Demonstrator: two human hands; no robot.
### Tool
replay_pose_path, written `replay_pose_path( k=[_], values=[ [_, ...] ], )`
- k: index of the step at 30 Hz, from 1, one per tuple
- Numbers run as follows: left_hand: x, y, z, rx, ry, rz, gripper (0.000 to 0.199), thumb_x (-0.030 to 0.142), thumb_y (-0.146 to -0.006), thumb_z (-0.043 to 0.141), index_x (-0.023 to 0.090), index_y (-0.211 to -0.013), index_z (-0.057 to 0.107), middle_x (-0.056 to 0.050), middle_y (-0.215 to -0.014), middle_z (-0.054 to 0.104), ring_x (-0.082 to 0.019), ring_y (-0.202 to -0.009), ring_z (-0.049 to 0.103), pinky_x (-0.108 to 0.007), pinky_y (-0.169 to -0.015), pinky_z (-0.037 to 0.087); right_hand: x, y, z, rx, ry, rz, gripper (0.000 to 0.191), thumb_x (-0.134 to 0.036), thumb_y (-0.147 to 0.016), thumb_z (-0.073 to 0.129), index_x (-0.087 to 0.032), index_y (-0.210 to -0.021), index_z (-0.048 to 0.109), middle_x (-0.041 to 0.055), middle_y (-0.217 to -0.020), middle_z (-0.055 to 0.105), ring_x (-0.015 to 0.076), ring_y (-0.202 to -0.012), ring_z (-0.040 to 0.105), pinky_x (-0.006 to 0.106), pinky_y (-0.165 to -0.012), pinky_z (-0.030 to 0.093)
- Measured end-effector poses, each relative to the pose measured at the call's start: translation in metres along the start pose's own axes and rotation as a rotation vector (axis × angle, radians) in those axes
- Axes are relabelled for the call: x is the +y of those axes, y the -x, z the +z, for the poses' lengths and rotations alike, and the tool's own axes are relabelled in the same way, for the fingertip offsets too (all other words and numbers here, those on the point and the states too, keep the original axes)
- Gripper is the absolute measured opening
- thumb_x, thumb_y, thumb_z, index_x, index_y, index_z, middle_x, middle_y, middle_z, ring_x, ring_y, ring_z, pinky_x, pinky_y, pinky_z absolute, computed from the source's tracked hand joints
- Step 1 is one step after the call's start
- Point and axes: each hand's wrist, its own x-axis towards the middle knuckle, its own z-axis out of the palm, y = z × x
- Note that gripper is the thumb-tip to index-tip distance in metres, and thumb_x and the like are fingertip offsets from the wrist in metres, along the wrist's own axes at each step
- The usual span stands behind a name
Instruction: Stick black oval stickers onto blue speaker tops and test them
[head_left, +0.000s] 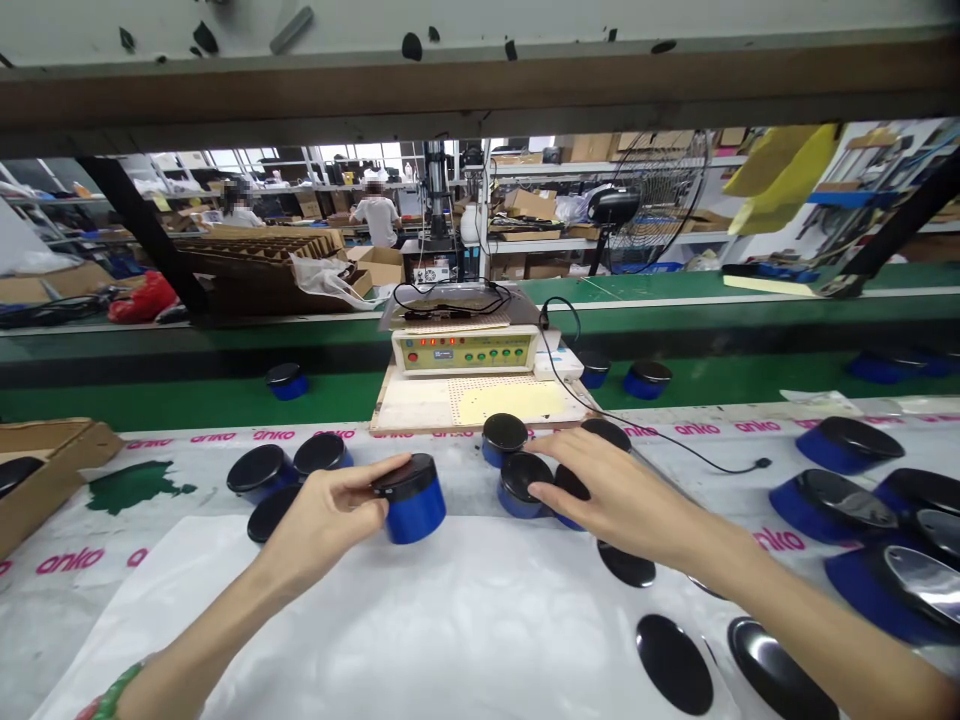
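My left hand (341,500) grips a short blue cylinder with a glossy black top (417,508), thumb and fingers at its left side. It is held slightly tilted above a white sheet (420,620). My right hand (600,480) reaches in over a cluster of similar blue cylinders, its thumb and forefinger apart at the right edge of one cylinder (521,487). Whether they touch it I cannot tell. Another cylinder (504,438) stands just behind, and one more (572,485) is partly hidden under my right hand. Several others (261,470) stand beyond my left hand.
Black discs (673,663) lie at the front right. More blue cylinders (847,445) stand at the right. A control box with lit buttons (465,352) sits on a board at the back, its black cable (675,448) trailing rightward. A cardboard box (71,450) is at left; a shelf (480,90) hangs overhead.
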Motion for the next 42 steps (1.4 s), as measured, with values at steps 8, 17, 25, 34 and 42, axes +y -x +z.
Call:
replay_pose_path(
  k=[8,17,25,34,42],
  values=[
    [-0.012,-0.002,-0.002,0.086,-0.457,0.089,0.054,0.027,-0.075,0.054,0.016,-0.128,0.058,-0.009,-0.134,0.055,-0.032,-0.125,0.051,-0.04,-0.098,0.049,0.002,-0.008,0.035,-0.028,0.118,0.051,0.055,-0.045,-0.084,0.062,-0.011,-0.127,0.055,0.0174,-0.11,0.064,0.0362,-0.101,0.058,0.052,-0.086,0.046],
    [0.004,0.024,0.024,0.127,-0.896,0.5,0.055,0.019,-0.076,0.052,0.02,-0.131,0.055,-0.008,-0.129,0.061,-0.023,-0.12,0.057,-0.033,-0.099,0.047,-0.059,-0.004,0.022,-0.078,-0.191,-0.094,0.084,-0.056,-0.084,0.057,-0.015,-0.149,0.023,0.0156,-0.144,0.042,0.0303,-0.126,0.047,0.043,-0.097,0.047],
    [0.033,0.051,0.046,0.136,-1.052,0.713,0.052,0.014,-0.074,0.044,0.008,-0.122,0.06,-0.021,-0.12,0.064,-0.025,-0.103,0.067,-0.03,-0.078,0.059,-0.078,0.003,0.043,0.114,-0.43,-0.16,0.077,-0.033,-0.083,0.064,-0.022,-0.147,0.024,0.0112,-0.121,0.061,0.0249,-0.103,0.064,0.04,-0.083,0.056],
    [0.026,0.031,0.033,0.081,-0.903,0.576,0.051,0.017,-0.074,0.048,0.014,-0.124,0.062,-0.012,-0.123,0.064,-0.022,-0.111,0.063,-0.026,-0.088,0.054,-0.062,0.0,0.039,0.099,-0.213,-0.175,0.074,-0.042,-0.089,0.056,-0.02,-0.149,0.019,0.0129,-0.128,0.056,0.0253,-0.112,0.058,0.038,-0.087,0.052],
    [-0.006,-0.01,-0.011,0.221,-1.161,0.208,0.044,0.015,-0.078,0.049,0.01,-0.12,0.062,-0.022,-0.133,0.054,-0.038,-0.107,0.063,-0.052,-0.088,0.052,-0.004,-0.012,0.041,0.044,-0.014,0.134,0.056,-0.041,-0.079,0.065,-0.014,-0.127,0.056,0.0172,-0.101,0.066,0.0373,-0.094,0.06,0.056,-0.084,0.044]
  ],
)
